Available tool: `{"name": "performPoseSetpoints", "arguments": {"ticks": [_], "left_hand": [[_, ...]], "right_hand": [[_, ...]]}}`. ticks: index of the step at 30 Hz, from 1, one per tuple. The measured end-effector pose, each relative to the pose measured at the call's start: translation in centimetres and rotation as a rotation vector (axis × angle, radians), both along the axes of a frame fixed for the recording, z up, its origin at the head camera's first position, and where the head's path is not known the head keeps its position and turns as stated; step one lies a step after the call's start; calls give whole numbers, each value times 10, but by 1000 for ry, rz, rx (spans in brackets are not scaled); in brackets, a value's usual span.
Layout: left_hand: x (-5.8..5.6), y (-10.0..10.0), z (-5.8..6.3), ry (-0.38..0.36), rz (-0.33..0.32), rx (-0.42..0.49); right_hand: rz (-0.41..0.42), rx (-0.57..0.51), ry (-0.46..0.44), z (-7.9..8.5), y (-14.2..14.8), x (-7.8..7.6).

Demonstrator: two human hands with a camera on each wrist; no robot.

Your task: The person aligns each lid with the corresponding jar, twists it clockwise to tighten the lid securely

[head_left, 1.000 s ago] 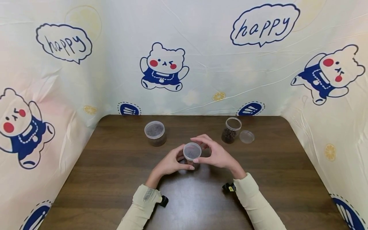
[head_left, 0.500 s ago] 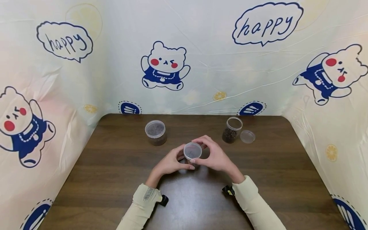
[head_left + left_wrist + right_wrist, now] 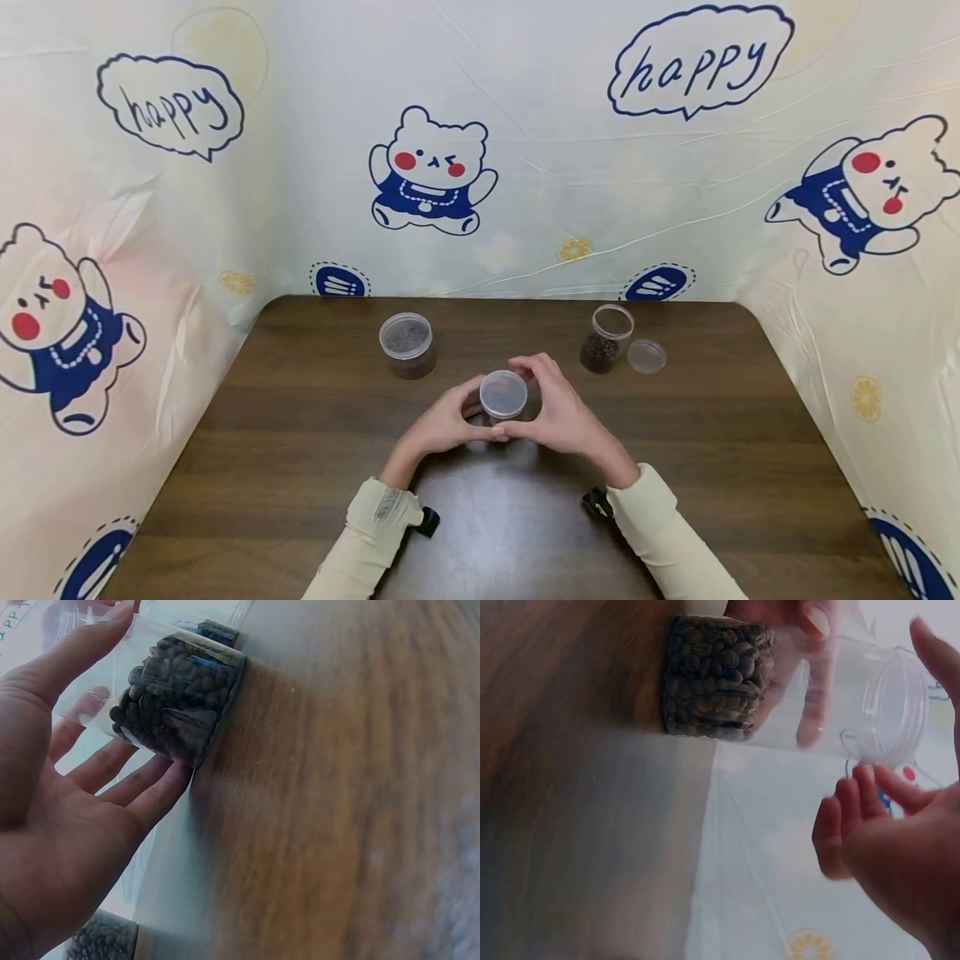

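Note:
A clear jar with a translucent lid stands upright at mid-table. Dark coffee beans fill its lower part. My left hand grips the jar from the left side, thumb in front and fingers behind. On the other side, my right hand surrounds the lid loosely. Its thumb and fingers are spread around the rim, and in the right wrist view they look apart from it.
At the back left is a wide lidded jar with dark contents. Back right, an uncovered jar of beans stands beside a loose clear lid. A patterned cloth rises behind the wooden table.
My right thumb has slid off the lid's front edge toward my left thumb, and the right fingers have loosened around the rim. My left hand keeps its grip on the jar.

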State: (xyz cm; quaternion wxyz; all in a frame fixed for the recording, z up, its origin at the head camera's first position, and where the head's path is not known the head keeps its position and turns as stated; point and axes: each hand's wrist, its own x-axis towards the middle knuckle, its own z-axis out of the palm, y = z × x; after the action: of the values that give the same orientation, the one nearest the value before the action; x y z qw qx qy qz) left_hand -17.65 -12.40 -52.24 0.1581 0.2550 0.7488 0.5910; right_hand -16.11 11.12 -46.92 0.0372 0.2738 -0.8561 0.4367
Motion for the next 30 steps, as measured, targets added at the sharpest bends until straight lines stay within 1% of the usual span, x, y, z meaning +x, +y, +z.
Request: {"name": "performPoseSetpoints", "arguments": {"ticks": [3,5,10,13,16,20,23,25,26,30], "left_hand": [[0,0,0,-2,0,-1],[0,0,0,-7,2,4],[0,1,0,-21,8,12],[0,1,-1,-22,8,15],[0,1,0,-13,1,16],[-1,0,1,0,-8,13],[-2,0,1,4,-10,10],[-2,0,0,-2,-7,11],[-2,0,0,-2,-5,9],[0,0,0,-14,5,5]], "right_hand": [[41,-18,-28,-3,2,-3],[63,-29,-32,-4,3,-5],[83,-39,4,-5,3,-9],[58,-26,22,-5,1,-8],[-1,2,26,-4,-3,-5],[-81,22,-15,-2,-10,2],[-100,37,-49,-1,-11,4],[-82,39,-63,0,-9,4],[-60,30,-78,0,-7,3],[55,-49,-113,0,2,-2]]}}
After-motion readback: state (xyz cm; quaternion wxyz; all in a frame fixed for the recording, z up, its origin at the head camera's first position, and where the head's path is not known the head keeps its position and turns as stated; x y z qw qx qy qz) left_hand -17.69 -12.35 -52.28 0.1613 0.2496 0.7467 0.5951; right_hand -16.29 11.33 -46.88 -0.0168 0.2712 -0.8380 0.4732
